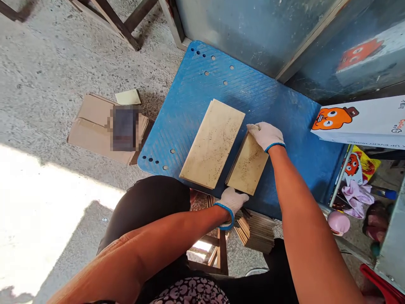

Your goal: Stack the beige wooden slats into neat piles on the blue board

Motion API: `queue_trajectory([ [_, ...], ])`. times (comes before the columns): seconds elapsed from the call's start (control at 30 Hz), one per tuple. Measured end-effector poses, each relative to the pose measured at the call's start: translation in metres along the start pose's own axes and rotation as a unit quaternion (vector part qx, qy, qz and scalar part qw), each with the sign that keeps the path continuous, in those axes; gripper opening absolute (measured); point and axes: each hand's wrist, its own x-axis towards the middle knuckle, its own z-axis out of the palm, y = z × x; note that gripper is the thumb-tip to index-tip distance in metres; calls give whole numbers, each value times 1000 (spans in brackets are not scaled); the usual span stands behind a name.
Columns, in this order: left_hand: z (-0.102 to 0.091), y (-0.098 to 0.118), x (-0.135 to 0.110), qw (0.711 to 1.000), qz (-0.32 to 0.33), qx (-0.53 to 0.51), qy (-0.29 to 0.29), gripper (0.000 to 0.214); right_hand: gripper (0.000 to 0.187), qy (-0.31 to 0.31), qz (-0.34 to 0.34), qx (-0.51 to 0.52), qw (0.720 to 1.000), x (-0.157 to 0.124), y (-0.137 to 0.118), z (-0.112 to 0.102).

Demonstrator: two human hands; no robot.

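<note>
A smaller stack of thin beige boards (249, 164) lies on the blue tabletop (193, 97), close to its near edge. My right hand (265, 134), in a white knit glove with a blue cuff, grips the far end of this stack. At the near end, my left hand (233, 200) in a matching glove holds the stack's edge; some of its fingers are hidden. Just left of it lies a larger stack of beige boards (213, 145), apart from both hands. Dark specks are scattered over the top boards of both stacks.
Below the table's near edge stands another pile of boards (257, 232). A white paper bag (363, 122) with an orange cartoon rests at the right. Flattened cardboard (91, 126) lies on the floor at left. A metal-framed panel (234, 33) borders the table's far side.
</note>
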Motion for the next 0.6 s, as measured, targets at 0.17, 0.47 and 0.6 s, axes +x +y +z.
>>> queue_trajectory([
  [0.17,0,1,-5,997,2,-80,1,24,60,23,5,5,1000,-3,1,6],
  [0.47,4,7,-11,971,-61,-229,-30,28,58,46,5,10,999,-9,-1,12],
  [0.6,4,5,-13,973,-38,-221,-46,36,57,49,10,18,999,-10,-2,13],
])
